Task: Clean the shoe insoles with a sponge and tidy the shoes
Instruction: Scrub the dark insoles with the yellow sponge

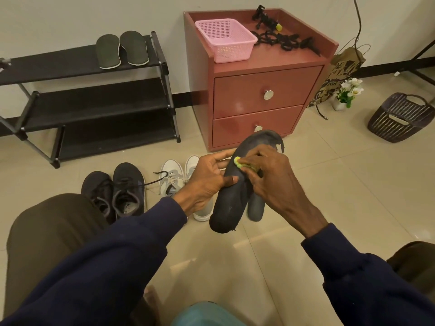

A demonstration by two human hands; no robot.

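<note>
Shoe rack (94, 107) left, two insoles (122, 49) on top shelf. Cabinet (259, 90) right of it, basket (226, 40) on top. Two pairs of shoes (117, 189) on floor (329, 184) before both.

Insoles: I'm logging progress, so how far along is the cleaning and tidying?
Looks done: two insoles lean on the shoe rack's top shelf. In hand: the left hand holds a dark insole while the right hand rubs it with the yellow sponge. Left: another insole lies behind it, and the black sneakers and white sneakers are still on the floor.
</note>
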